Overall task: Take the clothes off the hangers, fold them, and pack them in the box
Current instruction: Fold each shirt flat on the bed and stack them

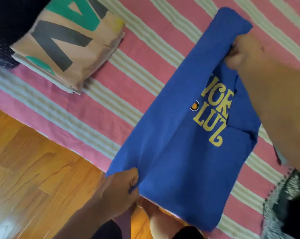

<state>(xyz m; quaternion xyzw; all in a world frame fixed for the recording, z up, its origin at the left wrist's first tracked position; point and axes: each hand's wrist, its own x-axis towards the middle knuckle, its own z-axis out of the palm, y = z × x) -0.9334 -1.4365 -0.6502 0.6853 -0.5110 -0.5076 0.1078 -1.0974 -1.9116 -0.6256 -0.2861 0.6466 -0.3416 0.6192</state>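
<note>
A blue t-shirt (171,144) with yellow lettering lies stretched over the pink and cream striped bed cover (128,69), folded lengthwise. My left hand (121,185) grips its near corner at the bed's edge. My right hand (245,50) pinches the far end of the shirt, lifting it slightly. A folded peach garment (66,49) with black and green letters sits on top of a small pile of folded clothes at the upper left. No hanger or box is in view.
Wooden floor (30,169) runs along the lower left beside the bed. A dark dotted fabric (4,31) lies at the top left corner. A black and white patterned cloth (287,200) lies at the lower right. My leg (161,219) shows below the shirt.
</note>
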